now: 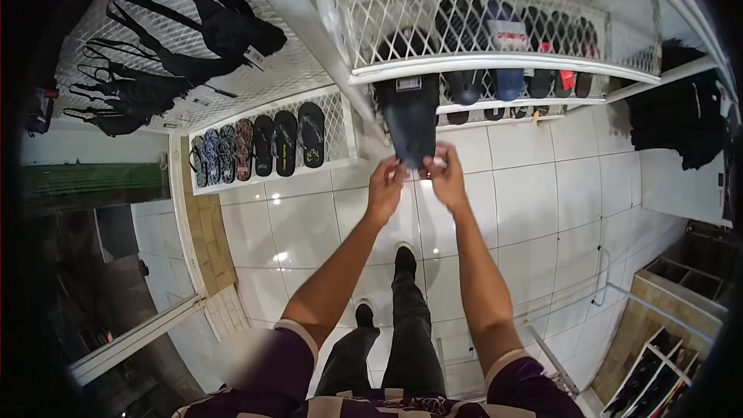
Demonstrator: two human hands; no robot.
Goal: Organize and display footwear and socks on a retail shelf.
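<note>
A long black sandal [412,120] juts toward me from the left end of a white mesh shelf [495,66], its far part behind the shelf's front rail. My left hand [385,186] pinches the left side of its near end. On the other side of that end, my right hand [444,178] has its fingers closed on it. Both arms are stretched forward over the floor. Exactly what the fingertips grip is small and partly hidden by the hands.
Right of the sandal, several dark sandals [507,39] stand on the mesh shelf. Patterned flip-flops [244,149] fill a lower rack at left, below hanging black straps and pouches [232,27]. Black clothes [681,120] hang at far right. White tiles [464,251] cover the floor.
</note>
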